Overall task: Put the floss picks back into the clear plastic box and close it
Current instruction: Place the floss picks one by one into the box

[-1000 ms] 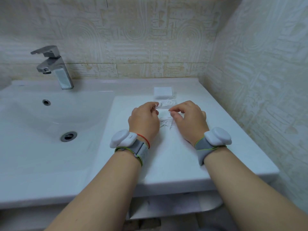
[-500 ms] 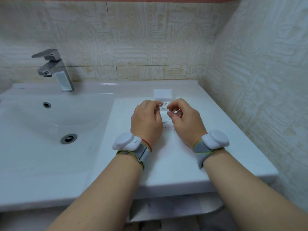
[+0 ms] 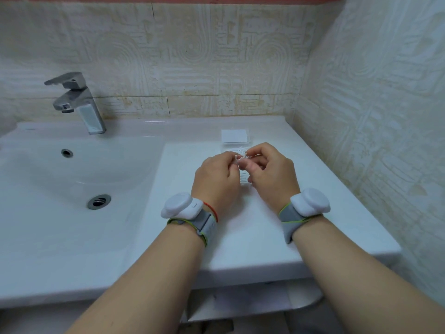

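My left hand (image 3: 216, 182) and my right hand (image 3: 272, 177) are close together above the white counter, fingertips meeting over a small bunch of white floss picks (image 3: 240, 156) pinched between them. More white floss picks (image 3: 243, 178) lie on the counter between and under the hands, partly hidden. The clear plastic box (image 3: 234, 137) lies just beyond the hands near the back of the counter, its flat white top facing up; more picks (image 3: 232, 149) lie right in front of it.
A white counter (image 3: 252, 225) runs into a sink basin (image 3: 72, 177) on the left, with a drain (image 3: 98, 201) and a metal tap (image 3: 79, 102). Tiled walls stand behind and close on the right. The counter's front edge is near my forearms.
Both hands have risen slightly off the counter and come together, lifting some floss picks from the pile. The camera tilted down a little.
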The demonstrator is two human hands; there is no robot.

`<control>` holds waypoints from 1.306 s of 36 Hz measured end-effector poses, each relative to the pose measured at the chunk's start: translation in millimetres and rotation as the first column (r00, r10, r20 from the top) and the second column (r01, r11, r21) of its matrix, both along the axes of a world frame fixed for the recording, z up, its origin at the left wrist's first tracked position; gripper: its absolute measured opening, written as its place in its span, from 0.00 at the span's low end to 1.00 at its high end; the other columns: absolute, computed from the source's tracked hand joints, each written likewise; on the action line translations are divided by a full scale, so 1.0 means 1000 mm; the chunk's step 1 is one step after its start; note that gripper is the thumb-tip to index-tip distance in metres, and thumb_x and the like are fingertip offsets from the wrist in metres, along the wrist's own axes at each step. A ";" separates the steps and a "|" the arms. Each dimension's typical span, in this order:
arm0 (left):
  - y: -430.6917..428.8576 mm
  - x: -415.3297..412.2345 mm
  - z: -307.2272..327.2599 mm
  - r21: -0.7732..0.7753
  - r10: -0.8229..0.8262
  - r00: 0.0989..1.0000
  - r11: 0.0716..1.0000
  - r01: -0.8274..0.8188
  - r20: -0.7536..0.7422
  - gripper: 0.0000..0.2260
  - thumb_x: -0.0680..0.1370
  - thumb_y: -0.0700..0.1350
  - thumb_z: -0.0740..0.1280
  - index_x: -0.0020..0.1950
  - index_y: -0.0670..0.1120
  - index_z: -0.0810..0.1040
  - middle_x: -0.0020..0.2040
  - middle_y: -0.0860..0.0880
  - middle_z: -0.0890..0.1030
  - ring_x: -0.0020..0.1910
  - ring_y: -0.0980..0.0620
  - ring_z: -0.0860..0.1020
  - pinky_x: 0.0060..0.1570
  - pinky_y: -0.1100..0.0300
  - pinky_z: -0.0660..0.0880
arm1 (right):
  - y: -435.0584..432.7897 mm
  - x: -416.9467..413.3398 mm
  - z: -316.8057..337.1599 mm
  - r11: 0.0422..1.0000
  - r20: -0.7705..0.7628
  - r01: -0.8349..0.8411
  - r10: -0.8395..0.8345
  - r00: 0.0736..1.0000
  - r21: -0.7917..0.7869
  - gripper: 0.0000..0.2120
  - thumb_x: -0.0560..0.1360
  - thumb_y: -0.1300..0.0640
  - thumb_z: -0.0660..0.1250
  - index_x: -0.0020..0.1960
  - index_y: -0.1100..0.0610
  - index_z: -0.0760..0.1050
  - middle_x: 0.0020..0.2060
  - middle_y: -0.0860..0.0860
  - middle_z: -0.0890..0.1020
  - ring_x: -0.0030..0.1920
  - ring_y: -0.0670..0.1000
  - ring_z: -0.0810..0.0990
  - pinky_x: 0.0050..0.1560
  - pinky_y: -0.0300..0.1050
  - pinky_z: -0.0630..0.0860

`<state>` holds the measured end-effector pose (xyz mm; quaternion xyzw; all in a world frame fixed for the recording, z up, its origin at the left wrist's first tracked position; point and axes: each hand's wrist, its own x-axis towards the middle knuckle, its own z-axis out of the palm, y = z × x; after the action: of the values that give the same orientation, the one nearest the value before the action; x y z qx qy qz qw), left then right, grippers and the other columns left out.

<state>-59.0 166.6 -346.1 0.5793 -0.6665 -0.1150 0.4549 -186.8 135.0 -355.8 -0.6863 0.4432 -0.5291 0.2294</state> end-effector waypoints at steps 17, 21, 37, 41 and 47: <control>-0.012 0.009 -0.007 0.059 0.206 0.977 0.977 -0.203 -0.051 0.11 0.78 0.40 0.55 0.52 0.43 0.76 0.50 0.42 0.81 0.52 0.39 0.75 0.52 0.46 0.72 | -0.004 0.000 -0.004 0.986 -0.646 0.165 -0.105 0.756 0.033 0.11 0.73 0.49 0.65 0.54 0.42 0.79 0.60 0.43 0.76 0.63 0.51 0.68 0.57 0.43 0.57; -0.014 0.010 -0.008 0.084 0.215 0.975 0.974 -0.211 -0.045 0.12 0.79 0.41 0.55 0.54 0.45 0.77 0.50 0.44 0.82 0.53 0.39 0.76 0.53 0.46 0.73 | -0.005 -0.002 -0.002 0.981 -0.582 0.193 -0.161 0.797 -0.006 0.06 0.75 0.49 0.66 0.48 0.43 0.81 0.54 0.45 0.80 0.59 0.52 0.72 0.54 0.44 0.59; -0.012 0.009 -0.007 -0.045 0.234 0.969 0.970 -0.238 -0.079 0.11 0.79 0.39 0.56 0.55 0.45 0.77 0.49 0.51 0.83 0.52 0.42 0.75 0.52 0.50 0.71 | 0.005 0.001 0.004 0.996 -0.254 -0.030 0.007 0.967 -0.085 0.09 0.75 0.65 0.66 0.50 0.57 0.83 0.44 0.52 0.79 0.46 0.47 0.76 0.50 0.34 0.70; -0.011 0.008 -0.007 -0.038 0.154 0.988 0.987 -0.156 -0.029 0.13 0.79 0.40 0.56 0.57 0.46 0.77 0.47 0.50 0.83 0.52 0.42 0.77 0.53 0.47 0.73 | 0.005 0.001 0.005 1.000 -0.084 0.008 -0.011 0.996 -0.026 0.06 0.74 0.61 0.69 0.45 0.51 0.80 0.37 0.45 0.80 0.37 0.41 0.77 0.43 0.33 0.73; -0.003 0.001 -0.003 -0.065 0.034 0.999 0.997 -0.032 0.031 0.19 0.73 0.46 0.53 0.56 0.48 0.79 0.44 0.51 0.83 0.50 0.46 0.76 0.51 0.49 0.72 | 0.009 0.005 0.012 0.962 0.316 -0.169 0.095 0.944 0.215 0.07 0.74 0.65 0.68 0.41 0.55 0.78 0.28 0.49 0.81 0.27 0.45 0.78 0.29 0.37 0.74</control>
<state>-57.6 163.2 -349.0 0.5771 -0.6674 -0.0766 0.4644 -182.1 143.8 -343.3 -0.5929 0.4160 -0.5537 0.4108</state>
